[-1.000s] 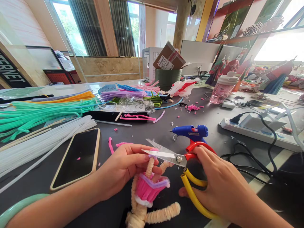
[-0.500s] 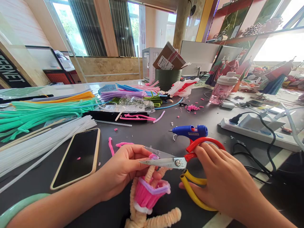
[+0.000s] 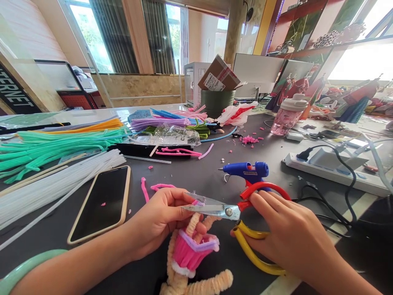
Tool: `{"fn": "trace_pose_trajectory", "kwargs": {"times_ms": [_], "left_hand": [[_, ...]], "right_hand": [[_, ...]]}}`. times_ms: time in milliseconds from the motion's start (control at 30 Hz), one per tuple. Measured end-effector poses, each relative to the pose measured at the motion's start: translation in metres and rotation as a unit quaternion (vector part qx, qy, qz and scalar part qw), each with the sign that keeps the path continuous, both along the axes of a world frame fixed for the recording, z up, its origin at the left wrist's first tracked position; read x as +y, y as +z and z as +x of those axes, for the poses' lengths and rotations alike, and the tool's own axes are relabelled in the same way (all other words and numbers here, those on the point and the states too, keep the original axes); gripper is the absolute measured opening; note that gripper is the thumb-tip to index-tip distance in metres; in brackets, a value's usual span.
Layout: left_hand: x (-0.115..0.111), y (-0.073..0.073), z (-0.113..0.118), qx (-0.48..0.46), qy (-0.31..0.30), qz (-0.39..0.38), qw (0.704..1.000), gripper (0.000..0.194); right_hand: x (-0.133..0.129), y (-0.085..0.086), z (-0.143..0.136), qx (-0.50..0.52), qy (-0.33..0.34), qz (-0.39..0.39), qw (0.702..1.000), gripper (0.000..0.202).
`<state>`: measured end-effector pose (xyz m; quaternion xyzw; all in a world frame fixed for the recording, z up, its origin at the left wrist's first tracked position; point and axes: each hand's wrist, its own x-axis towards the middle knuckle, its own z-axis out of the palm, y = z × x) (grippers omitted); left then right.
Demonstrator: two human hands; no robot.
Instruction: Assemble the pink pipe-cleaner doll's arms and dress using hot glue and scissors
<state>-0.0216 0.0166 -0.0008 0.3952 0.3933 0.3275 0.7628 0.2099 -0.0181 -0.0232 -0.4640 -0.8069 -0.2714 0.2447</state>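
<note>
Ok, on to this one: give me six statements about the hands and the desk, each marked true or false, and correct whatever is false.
1. The right hand holds metal scissors with red and yellow handles. True.
2. The scissors are fully closed. False: their blades stand apart.
3. The left hand holds a cream fuzzy figure with a pink-and-lilac skirt. True.
4. The blue plastic glue gun lies on the black-screened phone with a cream edge. False: it is on the dark tabletop, beyond the scissors.
5. A small pink scrap is on the phone's screen. True.
6. The pink bottle with a white cap is left of the dark green round bin in the picture. False: it is to the right.
</note>
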Motion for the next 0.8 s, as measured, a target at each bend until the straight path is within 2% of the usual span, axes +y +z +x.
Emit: {"fn": "trace_pose_trajectory", "kwargs": {"times_ms": [267, 433, 567, 700, 800], "left_hand": [[0.0009, -0.0037, -0.0005, -0.020, 0.006, -0.005, 1.000, 0.028], [-0.0004, -0.0041, -0.0002, -0.035, -0.025, -0.002, 0.999, 0.024], [0.0005, -0.0029, 0.0004, -0.047, -0.017, -0.001, 0.999, 0.022], [0.0018, -0.0016, 0.0005, -0.054, -0.003, -0.009, 0.998, 0.022], [0.0021, -0.0016, 0.0004, -0.060, -0.007, -0.016, 0.998, 0.023]], "right_hand": [[0.0000, -0.0024, 0.0002, 0.008, 0.017, 0.025, 1.000, 0.031], [0.0002, -0.0053, 0.0017, 0.007, 0.048, 0.032, 0.998, 0.030], [-0.0002, -0.0067, 0.0029, 0.042, 0.012, 0.016, 0.999, 0.028], [-0.0016, -0.0038, 0.0030, 0.098, -0.014, -0.045, 0.994, 0.025], [-0.0016, -0.0016, 0.0015, 0.098, -0.031, -0.070, 0.992, 0.030]]}}
